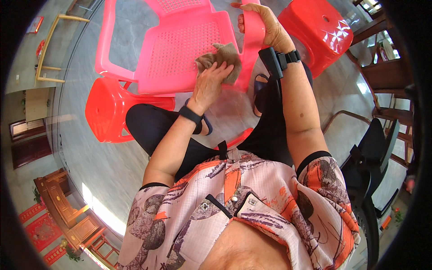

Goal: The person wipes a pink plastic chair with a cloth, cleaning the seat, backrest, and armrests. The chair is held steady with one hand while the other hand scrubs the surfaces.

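A pink plastic chair (pixel 184 47) with a perforated seat stands in front of me, seat facing up. My left hand (pixel 210 85) presses a brown cloth (pixel 228 56) against the seat's near right part, its fingers lying over the bunched fabric. At the chair's right side, my right hand (pixel 270 29) is wrapped round the pink armrest (pixel 253 33), thumb and fingertips on opposite sides. A dark band is on my left wrist, and a black device is strapped to my right one.
One red plastic stool (pixel 108 110) stands left of my knee, under the chair's near left side. Another red stool (pixel 319 33) is at the far right. Dark wooden furniture (pixel 387 76) lines the right, and a black chair (pixel 373 157) stands beside me.
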Tool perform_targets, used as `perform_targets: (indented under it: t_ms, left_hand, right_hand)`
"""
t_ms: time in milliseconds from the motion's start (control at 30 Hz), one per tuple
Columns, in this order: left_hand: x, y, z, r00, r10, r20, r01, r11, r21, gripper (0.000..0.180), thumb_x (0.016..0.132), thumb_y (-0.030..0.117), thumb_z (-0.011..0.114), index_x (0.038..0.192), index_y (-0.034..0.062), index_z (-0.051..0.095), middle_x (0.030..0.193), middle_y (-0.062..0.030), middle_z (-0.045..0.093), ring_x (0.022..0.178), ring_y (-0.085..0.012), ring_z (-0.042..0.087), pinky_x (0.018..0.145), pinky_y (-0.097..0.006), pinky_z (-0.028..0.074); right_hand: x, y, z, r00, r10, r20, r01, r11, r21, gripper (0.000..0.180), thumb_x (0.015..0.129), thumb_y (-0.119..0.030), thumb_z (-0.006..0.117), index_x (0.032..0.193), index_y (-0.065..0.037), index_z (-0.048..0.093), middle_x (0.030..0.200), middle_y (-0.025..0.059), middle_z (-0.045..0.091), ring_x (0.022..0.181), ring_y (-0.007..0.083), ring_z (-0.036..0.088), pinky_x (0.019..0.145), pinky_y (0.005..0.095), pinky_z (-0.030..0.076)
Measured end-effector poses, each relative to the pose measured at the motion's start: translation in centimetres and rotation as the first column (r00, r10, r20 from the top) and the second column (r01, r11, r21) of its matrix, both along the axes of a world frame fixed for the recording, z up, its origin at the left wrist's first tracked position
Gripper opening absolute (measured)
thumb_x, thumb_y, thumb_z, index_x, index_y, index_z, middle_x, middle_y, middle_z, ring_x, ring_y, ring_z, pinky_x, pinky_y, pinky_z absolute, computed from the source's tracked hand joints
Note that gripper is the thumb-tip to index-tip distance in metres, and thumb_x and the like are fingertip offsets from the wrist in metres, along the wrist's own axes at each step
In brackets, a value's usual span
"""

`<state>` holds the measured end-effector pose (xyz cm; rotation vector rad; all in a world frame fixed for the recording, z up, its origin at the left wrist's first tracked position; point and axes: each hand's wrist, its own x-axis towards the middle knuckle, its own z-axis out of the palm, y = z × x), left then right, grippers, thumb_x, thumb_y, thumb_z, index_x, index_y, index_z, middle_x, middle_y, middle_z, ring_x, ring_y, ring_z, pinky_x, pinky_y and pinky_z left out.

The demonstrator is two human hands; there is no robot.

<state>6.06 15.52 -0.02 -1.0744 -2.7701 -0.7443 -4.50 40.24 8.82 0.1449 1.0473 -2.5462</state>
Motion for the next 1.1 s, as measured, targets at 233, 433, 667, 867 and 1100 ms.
perform_targets:
  t_ms: [233, 433, 667, 867, 1100]
  left_hand:
    - [3.1, -2.2, 3.6, 0.939, 0.022, 0.344, -0.155, 0.918, 0.365, 0.052, 0.086, -0.005, 0.052, 0.134, 0.0081, 0.064, 0.122, -0.0117, 0.072, 0.116, -0.0311, 0.065, 0.1, -0.041, 0.05]
    - [-0.8, -4.5, 4.7, 0.661, -0.232, 0.713, -0.566, 0.47, 0.677, 0.029, 0.101, 0.012, 0.059, 0.127, 0.001, 0.065, 0.122, -0.0062, 0.069, 0.109, -0.016, 0.065, 0.096, -0.034, 0.051]
    - [-4.9, -6.7, -0.3, 0.749, 0.575, 0.329, -0.657, 0.71, 0.255, 0.048, 0.098, 0.022, 0.066, 0.137, -0.0037, 0.056, 0.131, -0.0232, 0.063, 0.122, -0.0334, 0.061, 0.104, -0.04, 0.047]
    - [-1.3, -1.1, -1.7, 0.937, 0.341, -0.079, -0.349, 0.93, -0.116, 0.061, 0.097, 0.042, 0.065, 0.147, 0.0102, 0.053, 0.149, -0.0246, 0.049, 0.138, -0.0434, 0.045, 0.112, -0.054, 0.037]
    - [-0.3, 3.1, -2.4, 0.985, 0.139, -0.099, -0.139, 0.99, 0.009, 0.062, 0.093, 0.041, 0.065, 0.149, 0.0185, 0.053, 0.152, -0.0192, 0.049, 0.135, -0.0476, 0.047, 0.112, -0.059, 0.036]
  right_hand:
    - [0.6, 0.5, 0.4, 0.998, 0.051, -0.043, -0.053, 0.998, -0.032, 0.032, 0.094, -0.018, 0.062, 0.124, -0.008, 0.058, 0.084, 0.0085, 0.07, 0.069, 0.0233, 0.069, 0.064, 0.0378, 0.059]
    - [0.2, 0.7, -0.2, 1.0, 0.03, -0.007, -0.031, 0.996, -0.079, 0.034, 0.093, -0.018, 0.062, 0.125, -0.008, 0.057, 0.083, 0.009, 0.07, 0.069, 0.0232, 0.069, 0.063, 0.0374, 0.059]
    - [-0.3, 0.4, -0.4, 1.0, 0.016, 0.002, -0.016, 0.994, -0.111, 0.033, 0.093, -0.016, 0.063, 0.124, -0.007, 0.056, 0.091, 0.0107, 0.071, 0.074, 0.0229, 0.07, 0.068, 0.0368, 0.06]
    - [-0.5, 0.8, -0.6, 1.0, 0.026, -0.012, -0.027, 0.994, -0.107, 0.034, 0.093, -0.016, 0.064, 0.125, -0.007, 0.056, 0.091, 0.0107, 0.071, 0.075, 0.0224, 0.07, 0.069, 0.0363, 0.059]
    - [3.6, -1.2, 0.6, 0.503, -0.073, -0.861, 0.58, 0.767, 0.274, 0.039, 0.094, -0.022, 0.066, 0.129, -0.006, 0.057, 0.088, 0.0076, 0.07, 0.078, 0.021, 0.07, 0.073, 0.0336, 0.058]
